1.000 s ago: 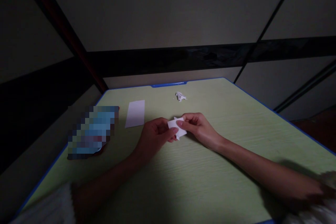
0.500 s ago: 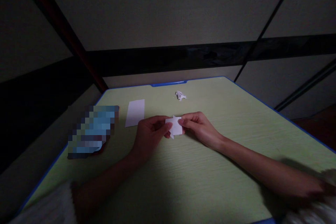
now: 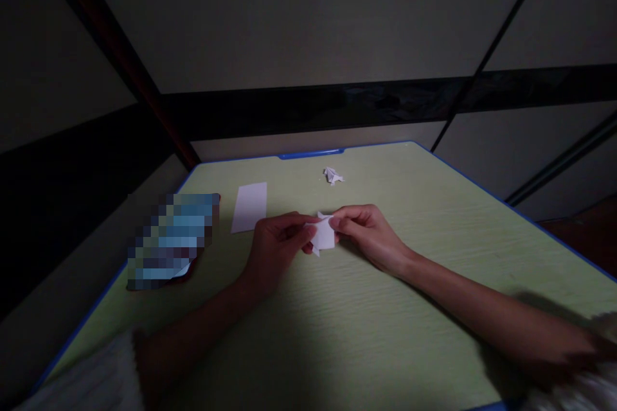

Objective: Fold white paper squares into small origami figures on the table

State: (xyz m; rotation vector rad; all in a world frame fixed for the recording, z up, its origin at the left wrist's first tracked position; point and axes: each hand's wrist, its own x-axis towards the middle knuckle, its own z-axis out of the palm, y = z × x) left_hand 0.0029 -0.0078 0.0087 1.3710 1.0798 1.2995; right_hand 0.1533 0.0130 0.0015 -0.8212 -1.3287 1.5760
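Note:
A small piece of folded white paper [image 3: 324, 236] is held between both hands above the table. My left hand [image 3: 277, 244] pinches its left side, thumb on the near face and index finger along the top edge. My right hand [image 3: 369, 231] grips the upper right corner between thumb and fingers. Small pointed flaps stick out at the paper's top and at its lower left. The fingertips behind the paper are mostly hidden. Beyond the hands lies a folded white paper figure [image 3: 332, 175], shaped like a frog.
A flat white sheet of paper [image 3: 249, 207] lies left of centre on the pale green table [image 3: 385, 334]. A phone-like device with a blurred screen [image 3: 178, 237] rests near the left edge. Dark-banded panels [image 3: 308, 19] rise behind the table.
The left index finger has come over the paper's top edge, and the upper part of the paper now bends. Both hands stay in nearly the same place.

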